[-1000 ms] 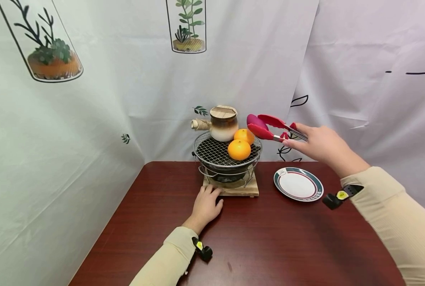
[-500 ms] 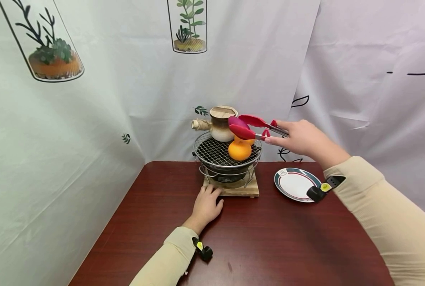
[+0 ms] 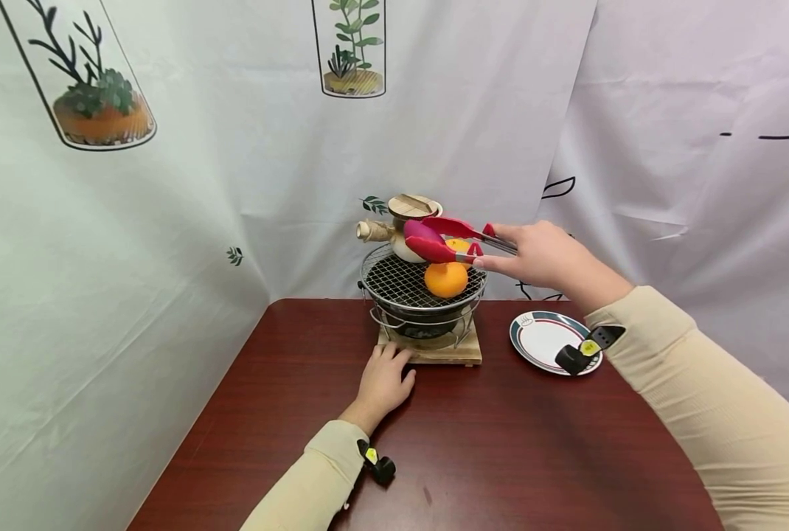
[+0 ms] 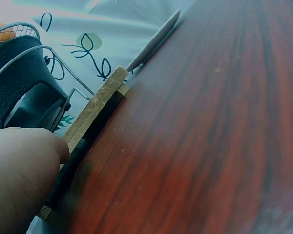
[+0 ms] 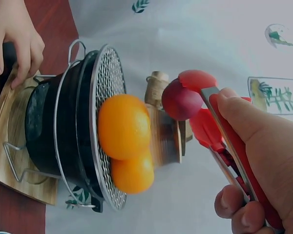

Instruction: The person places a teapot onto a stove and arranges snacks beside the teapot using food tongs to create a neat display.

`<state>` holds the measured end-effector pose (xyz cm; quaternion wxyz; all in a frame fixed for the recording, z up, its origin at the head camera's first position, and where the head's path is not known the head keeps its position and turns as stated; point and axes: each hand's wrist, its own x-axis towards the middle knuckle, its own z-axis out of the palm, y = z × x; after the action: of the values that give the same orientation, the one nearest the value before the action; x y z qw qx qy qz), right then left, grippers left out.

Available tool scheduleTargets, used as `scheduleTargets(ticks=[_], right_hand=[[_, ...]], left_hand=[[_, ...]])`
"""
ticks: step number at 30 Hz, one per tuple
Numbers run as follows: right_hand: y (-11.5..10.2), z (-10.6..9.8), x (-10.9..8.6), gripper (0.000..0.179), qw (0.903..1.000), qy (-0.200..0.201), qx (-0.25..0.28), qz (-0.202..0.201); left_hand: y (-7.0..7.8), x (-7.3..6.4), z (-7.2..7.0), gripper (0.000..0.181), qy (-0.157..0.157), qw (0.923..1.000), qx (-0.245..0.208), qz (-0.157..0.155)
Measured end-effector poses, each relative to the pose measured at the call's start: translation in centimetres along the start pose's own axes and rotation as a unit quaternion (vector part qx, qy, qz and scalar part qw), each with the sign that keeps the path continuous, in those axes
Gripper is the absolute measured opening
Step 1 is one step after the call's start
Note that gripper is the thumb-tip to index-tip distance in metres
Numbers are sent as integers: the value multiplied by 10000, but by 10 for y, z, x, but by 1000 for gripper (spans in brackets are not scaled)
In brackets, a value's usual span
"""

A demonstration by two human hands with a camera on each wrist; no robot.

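Note:
My right hand (image 3: 540, 254) grips red-tipped metal tongs (image 5: 234, 146) above the round tabletop grill (image 3: 391, 284). Between the tong heads sits a smooth purple rounded thing (image 5: 178, 100), overlapping the clay pot (image 3: 404, 251) in the head view. Two oranges lie on the mesh, the front orange (image 3: 446, 280) partly covering the rear orange (image 5: 133, 174). My left hand (image 3: 381, 380) touches the front edge of the wooden board (image 3: 447, 355) under the grill, its fingers relaxed over that edge and its thumb apart, by the tabletop.
A white plate (image 3: 543, 343) with a green rim stands right of the grill, partly behind the right wrist camera. The dark red table (image 3: 474, 442) stretches toward me. White printed cloth (image 3: 268, 147) hangs close behind and along the left side.
My right hand has carried the tongs and the purple thing left, from right of the grill to over the oranges and in front of the pot. The left hand stays put.

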<state>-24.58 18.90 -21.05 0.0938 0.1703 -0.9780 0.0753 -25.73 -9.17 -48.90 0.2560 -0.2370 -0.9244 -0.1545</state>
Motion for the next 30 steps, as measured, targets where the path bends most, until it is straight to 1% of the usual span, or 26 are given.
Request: scheduleTargets(ticks=[4, 11, 18, 22, 30], right_hand=[[-6, 3, 3, 88, 10000, -7, -23, -74], [-16, 8, 11, 88, 9997, -86, 117, -210], [-25, 16, 19, 87, 9995, -200, 38, -256], [-27, 20, 21, 86, 9994, -203, -71, -289], [-26, 24, 23, 86, 9994, -179, -128, -279]], left_hand=[[-1, 0, 0, 28, 7, 10000, -13, -8], [-1, 0, 0, 28, -62, 10000, -9, -4], [0, 0, 0, 27, -131, 9999, 22, -40], [1, -1, -1, 27, -124, 9999, 57, -16], [0, -1, -1, 27, -80, 9999, 92, -25]])
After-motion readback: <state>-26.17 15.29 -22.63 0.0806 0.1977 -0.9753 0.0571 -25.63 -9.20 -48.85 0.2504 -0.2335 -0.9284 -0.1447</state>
